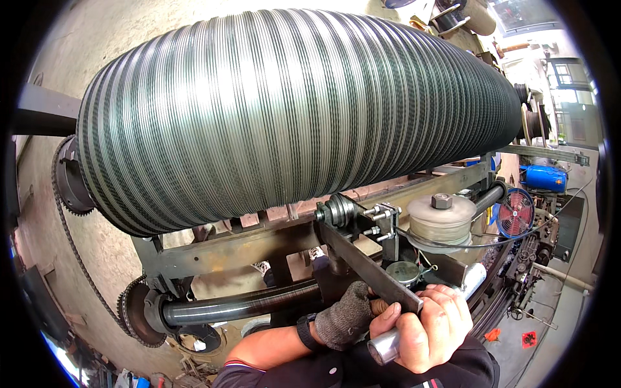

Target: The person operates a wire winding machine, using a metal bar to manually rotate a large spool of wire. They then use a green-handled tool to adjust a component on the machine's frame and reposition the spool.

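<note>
A large ribbed metal roller [284, 110] spans the upper view. Below it, a flat steel bar [362, 262] runs from a small pulley [336, 210] toward me, beside a bolted bracket and a pale spool [441, 223]. My right hand [427, 330] is closed round a short steel tube [385, 346], its fingers against the bar's near end. My left hand [343, 313], in a grey fingerless knit glove, is curled just left of that end; what it holds is hidden behind the bar and my right hand.
A chain [68, 226] hangs at the left beside a horizontal shaft [226, 307] on the steel frame [252, 246]. At the right are a blue cylinder [543, 178], a red-bladed fan [514, 213] and a machine [537, 258]. A grey beam [45, 103] juts in at the upper left.
</note>
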